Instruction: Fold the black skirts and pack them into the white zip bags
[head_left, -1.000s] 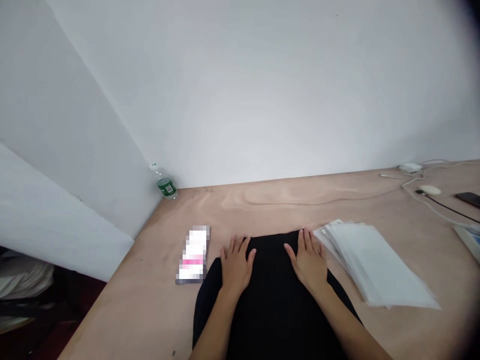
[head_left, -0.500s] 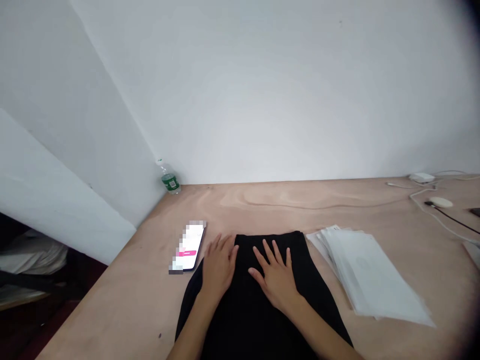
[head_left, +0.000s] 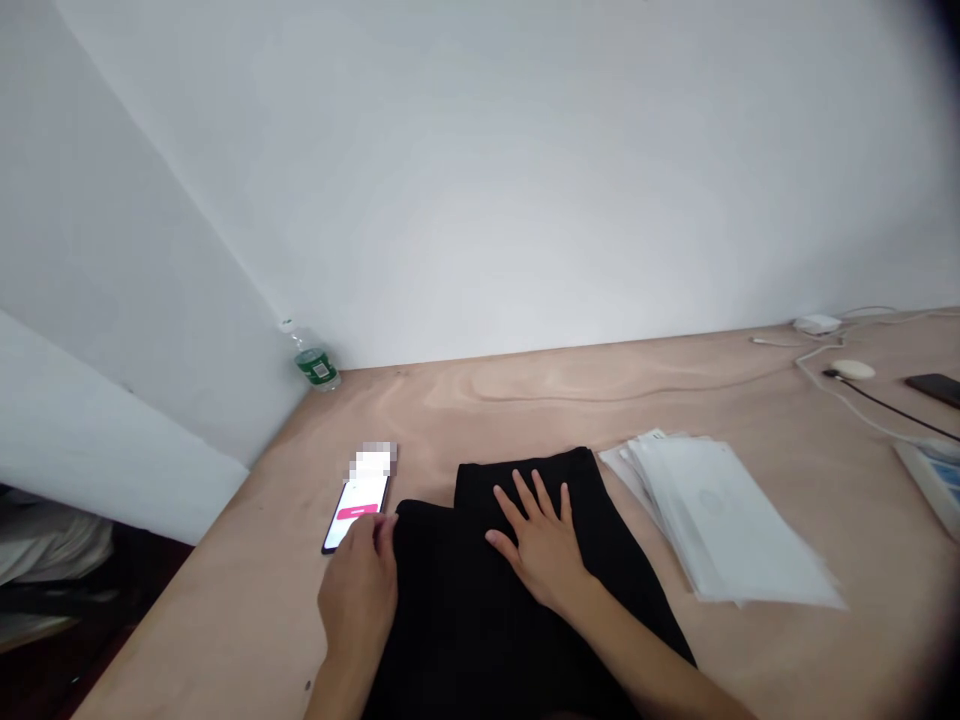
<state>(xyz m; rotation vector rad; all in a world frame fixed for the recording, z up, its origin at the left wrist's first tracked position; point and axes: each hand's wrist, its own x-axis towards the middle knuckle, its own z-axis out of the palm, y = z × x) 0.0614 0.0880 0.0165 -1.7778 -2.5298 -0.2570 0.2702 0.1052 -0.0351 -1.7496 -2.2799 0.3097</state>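
Plywood tabletop (head_left: 225,600), near edge: black folded fabric (head_left: 427,590) lies centrally, with the right hand (head_left: 541,550) spread flat on it, gripping nothing. Left hand (head_left: 358,590) sits half-curled at the smartphone (head_left: 355,512); contact or grip cannot be confirmed. Right of the fabric: stacked translucent plastic sleeves (head_left: 720,520). Far left corner: water bottle (head_left: 315,362).

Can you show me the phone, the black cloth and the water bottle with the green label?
Phone (head_left: 357,510): head view, on its lit screen.
Black cloth (head_left: 480,640): head view, on the cloth's middle.
Water bottle (head_left: 316,367): head view, on its green label.
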